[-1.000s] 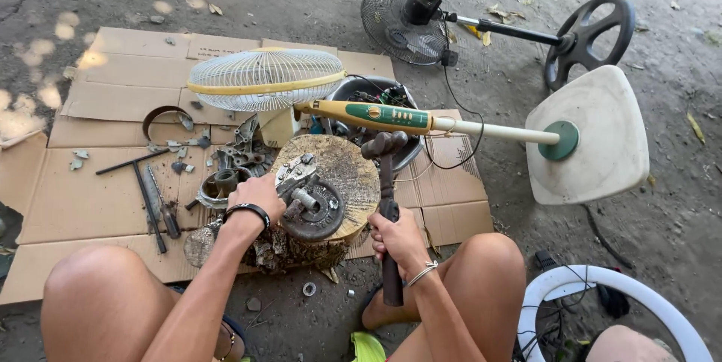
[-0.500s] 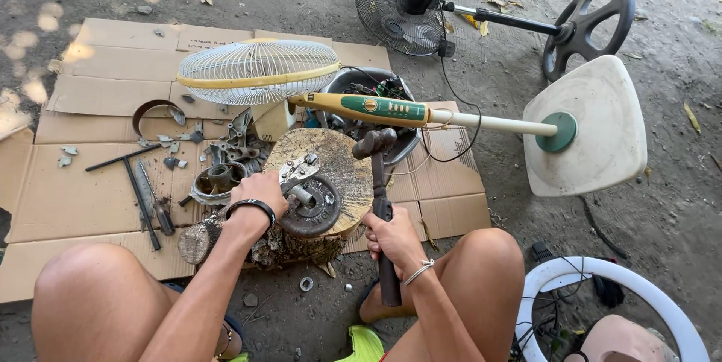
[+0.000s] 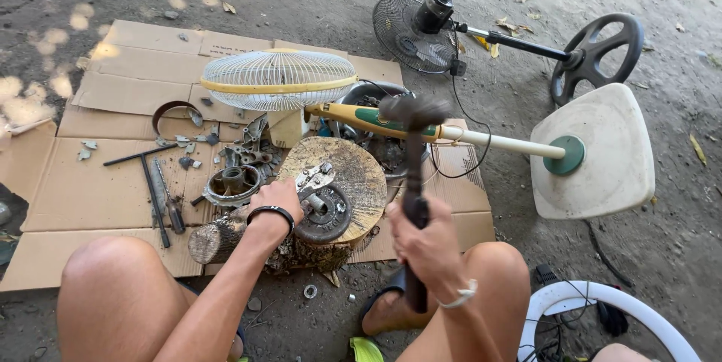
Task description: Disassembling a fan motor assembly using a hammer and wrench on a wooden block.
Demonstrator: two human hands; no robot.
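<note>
The round metal motor part (image 3: 325, 213) lies on top of the wood stump (image 3: 353, 181), toward its near left edge. Your left hand (image 3: 277, 202) rests just at nine o'clock of it, fingers curled over the part's rim and pressing it down on the wood; a black band sits on that wrist. Your right hand (image 3: 425, 245) is at about four o'clock of the part, apart from it, wrapped tight around the dark handle of a hammer (image 3: 414, 174). The hammer stands nearly upright, its head raised above the stump at roughly one o'clock of the part and a little blurred.

Behind the stump, at twelve o'clock, a dark round tub (image 3: 376, 98) holds scrap pieces too jumbled to tell apart. A yellow and green fan pole (image 3: 391, 125) lies across the tub's rim and runs right to a white base (image 3: 602, 151).

At eleven o'clock a pale fan cage (image 3: 278, 80) lies on the flattened cardboard (image 3: 98, 181). At nine o'clock a ring-shaped metal housing (image 3: 232, 184) lies just beside the stump, with loose tools (image 3: 162, 196) farther left. A black fan (image 3: 421, 27) lies on the ground at one o'clock, well apart.
</note>
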